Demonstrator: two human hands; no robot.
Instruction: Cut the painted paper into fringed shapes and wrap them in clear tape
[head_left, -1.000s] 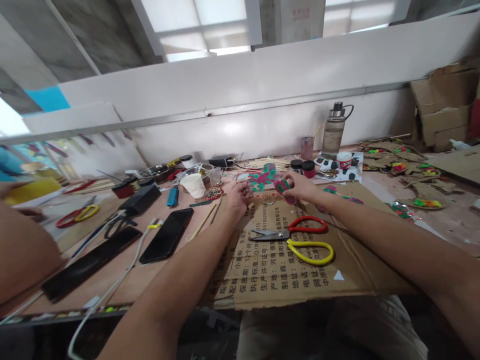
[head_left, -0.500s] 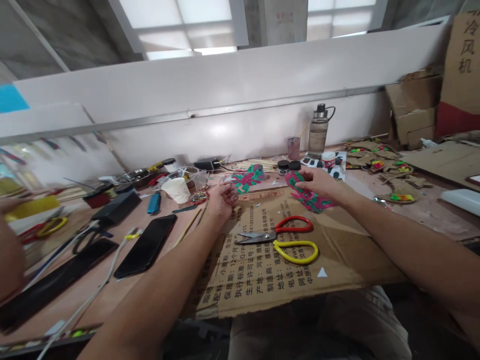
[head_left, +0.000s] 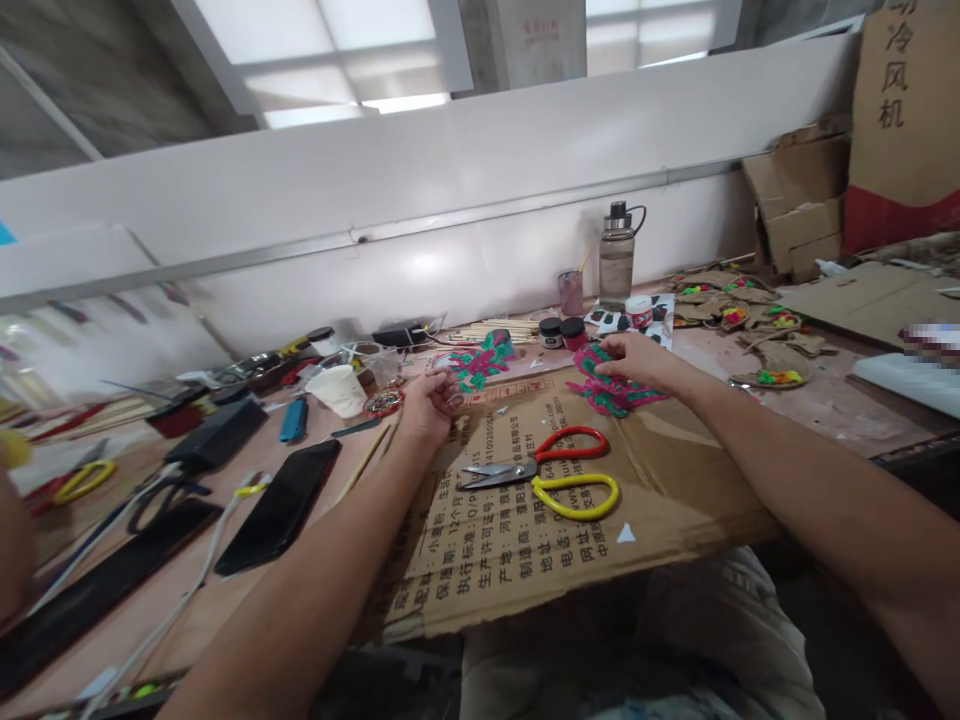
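"Although everything looked steady, what could have gone wrong?"

"The left hand (head_left: 430, 408) had its fingertips pinched on the near end of the left pink-and-green piece (head_left: 484, 362), beyond the scissors (head_left: 517, 474). The right hand (head_left: 634, 362) had thumb and fingers clamped on the right pink-and-green piece (head_left: 589, 358), over the cardboard (head_left: 675, 490). Too tight a pinch might have creased either, I judged; a careless sweep could have met the parted blades."

"And the containers?"

"The lidded bottle (head_left: 616, 265) held liquid, the tumbler (head_left: 570, 293) a leaning stick. I couldn't see into the paper cup (head_left: 337, 390) or the dark-lidded jars (head_left: 574, 334)."

"Any spill risk?"

"The tumbler, perhaps: a long reach could have tipped it."
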